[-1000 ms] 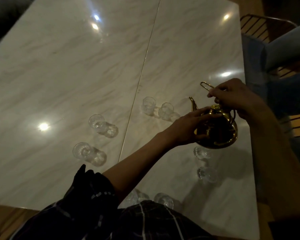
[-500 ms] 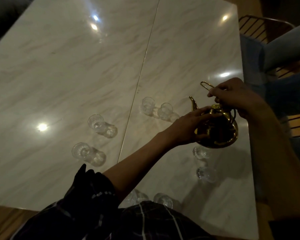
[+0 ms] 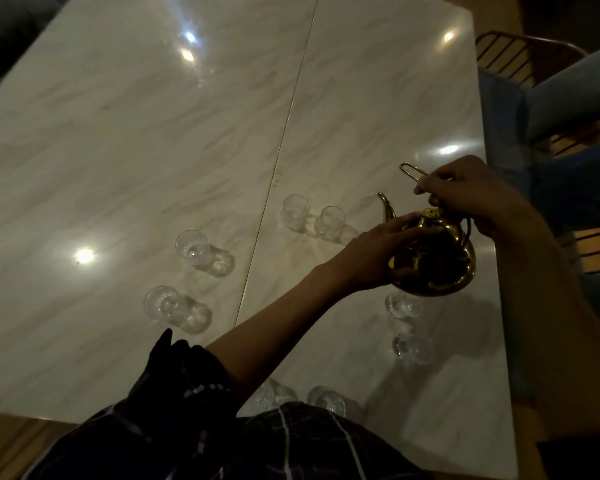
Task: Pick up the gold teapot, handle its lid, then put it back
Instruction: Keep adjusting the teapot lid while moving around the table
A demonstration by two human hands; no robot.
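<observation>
Going from the left, small clear glasses stand scattered over the pale marble surface point(image 3: 153, 150): one pair of glasses point(image 3: 177, 308) at about 8 o'clock from the teapot, a second pair point(image 3: 203, 252) just beyond it, and a third pair point(image 3: 312, 216) at about 9 o'clock, close to the spout. The left hand point(image 3: 378, 252) reaches across from the dark plaid sleeve point(image 3: 187, 386) and cups the near side of the gold teapot point(image 3: 437, 258), its fingers point(image 3: 400, 223) spread along the shoulder up toward the lid point(image 3: 430, 213), probably to steady the body while the lid is worked. The teapot seems held just above the surface, near its right edge, with two more glasses point(image 3: 406, 323) below it at 6 o'clock (whether its base touches anything I cannot tell). Its body sits roughly upright and the spout point(image 3: 387, 207) points up and away toward 10 or 11 o'clock, so its long axis runs from the spout across to the handle side at about 4 o'clock. The right hand point(image 3: 471, 194) comes in from 3 o'clock, its fingers closed on the thin wire bail handle point(image 3: 411, 169), which carries the weight and keeps the pot from tipping. Beyond the right edge stands a slatted chair point(image 3: 516, 57).
</observation>
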